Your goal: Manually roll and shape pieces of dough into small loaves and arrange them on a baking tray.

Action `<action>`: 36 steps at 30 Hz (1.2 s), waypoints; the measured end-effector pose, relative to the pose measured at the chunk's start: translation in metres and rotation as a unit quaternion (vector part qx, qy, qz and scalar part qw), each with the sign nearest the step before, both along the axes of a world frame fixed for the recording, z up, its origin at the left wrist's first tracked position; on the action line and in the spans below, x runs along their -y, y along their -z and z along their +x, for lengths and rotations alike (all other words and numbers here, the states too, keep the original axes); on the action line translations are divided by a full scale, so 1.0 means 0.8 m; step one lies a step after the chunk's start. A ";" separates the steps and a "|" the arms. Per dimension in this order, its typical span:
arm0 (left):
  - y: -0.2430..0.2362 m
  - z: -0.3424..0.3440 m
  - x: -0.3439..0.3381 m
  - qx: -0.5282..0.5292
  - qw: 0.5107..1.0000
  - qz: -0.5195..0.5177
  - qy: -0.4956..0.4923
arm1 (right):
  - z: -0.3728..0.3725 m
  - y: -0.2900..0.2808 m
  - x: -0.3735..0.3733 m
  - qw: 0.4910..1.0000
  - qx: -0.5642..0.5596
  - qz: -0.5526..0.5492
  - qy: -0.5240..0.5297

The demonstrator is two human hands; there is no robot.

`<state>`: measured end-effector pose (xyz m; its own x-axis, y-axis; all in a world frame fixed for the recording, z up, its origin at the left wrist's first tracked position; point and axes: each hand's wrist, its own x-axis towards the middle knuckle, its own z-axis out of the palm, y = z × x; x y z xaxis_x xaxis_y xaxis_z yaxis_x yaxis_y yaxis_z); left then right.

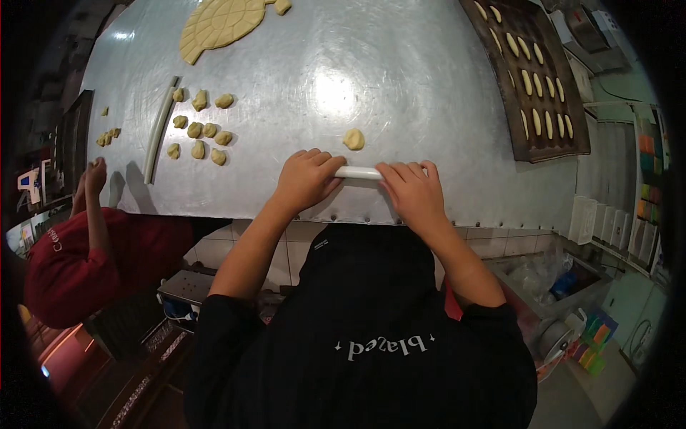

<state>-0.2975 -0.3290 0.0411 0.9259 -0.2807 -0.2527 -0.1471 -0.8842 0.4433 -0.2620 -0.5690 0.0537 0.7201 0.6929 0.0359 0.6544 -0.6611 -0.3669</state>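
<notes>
A white rolling pin lies level across the near part of the metal table, gripped at both ends. My left hand is closed round its left end, and my right hand is closed on the right end. Just beyond the pin sits one small flattened ball of yellow dough, apart from both hands. Several rough dough lumps are spread out in loose rows to the left. Whatever lies beneath the pin and my palms is hidden.
A long pale rod lies beside the lumps. A scored dough sheet is at the far left. On the right, a dark baking tray carries several slim dough pieces. A co-worker in red handles small dough bits at left.
</notes>
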 end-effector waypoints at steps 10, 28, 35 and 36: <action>0.063 0.117 0.003 0.231 0.944 0.131 -0.197 | 0.124 0.082 -0.091 0.976 0.130 -0.045 0.169; 0.059 0.085 0.012 0.294 0.930 -0.103 -0.196 | 0.069 0.058 -0.071 0.972 -0.044 0.143 0.180; 0.064 0.027 0.016 0.246 0.943 -0.161 -0.153 | 0.052 0.064 -0.073 0.975 -0.079 0.163 0.128; 0.066 0.018 0.013 0.243 0.944 -0.175 -0.139 | 0.048 0.066 -0.069 0.976 -0.099 0.159 0.111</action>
